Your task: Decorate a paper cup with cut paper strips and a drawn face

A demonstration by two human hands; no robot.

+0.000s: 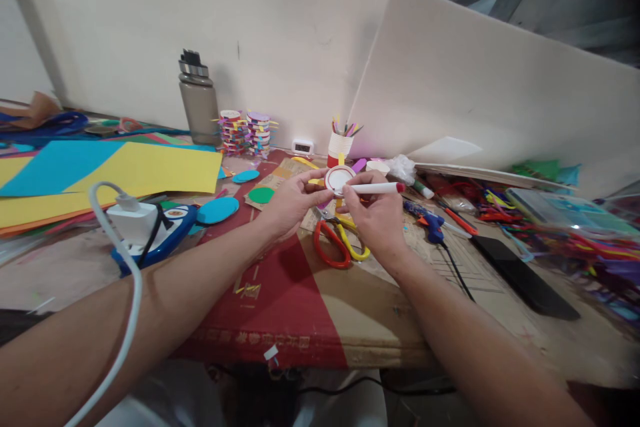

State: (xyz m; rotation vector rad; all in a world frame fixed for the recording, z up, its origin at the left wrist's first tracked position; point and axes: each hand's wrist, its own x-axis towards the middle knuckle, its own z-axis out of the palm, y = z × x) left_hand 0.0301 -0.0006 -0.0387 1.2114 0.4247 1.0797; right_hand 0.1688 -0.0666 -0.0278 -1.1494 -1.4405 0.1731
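Over the cardboard, my left hand (295, 200) grips a small round white disc (339, 179) by its left edge. A red-brown ring runs around the disc near its rim, and coloured strips stick out from it. In my right hand (373, 217) is a white marker pen (375, 188) with a red end pointing right; its other end is at the disc, though whether it touches I cannot tell. Below the hands lies a pair of scissors (333, 245) with one red and one yellow handle. A green paper circle (262, 195) rests left of my left hand.
Blue paper circles (218, 210), a blue power strip (181, 227) and coloured sheets (150, 167) lie left. Behind stand a bottle (199, 103), stacks of discs (259, 135) and a pencil cup (340, 145). A glue gun (434, 223) and black phone (523, 277) lie right.
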